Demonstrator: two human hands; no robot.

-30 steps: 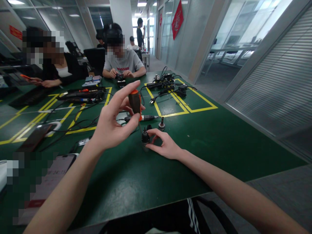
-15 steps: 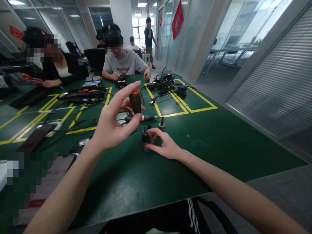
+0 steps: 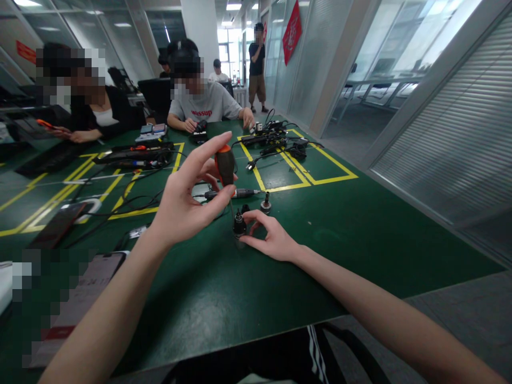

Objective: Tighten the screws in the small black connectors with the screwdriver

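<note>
Left hand: curled around the screwdriver, the left hand [image 3: 182, 200] has its index fingertip at the top of the handle and its thumb low on the side.
Screwdriver: the orange-and-dark screwdriver [image 3: 225, 164] tilts slightly, its thin shaft pointing down beside the black part; tip contact cannot be made out.
Right hand: the right hand [image 3: 274, 240] pinches the black part between thumb and index finger.
Black part: the small black part [image 3: 239, 226] stands upright on the green desk [image 3: 304, 288], between its near and far edges.
Just behind: a small black piece [image 3: 245, 209]; the metal piece [image 3: 265, 205] stands to its right.
Beyond the hands: a pen-like tool [image 3: 245, 193] lies crosswise.
Toward the far edge: the cable bundle [image 3: 274, 137].
Near edge, left: the phone [image 3: 90, 282], partly behind the left forearm.
Across the desk: a person in a grey shirt [image 3: 208, 100].
</note>
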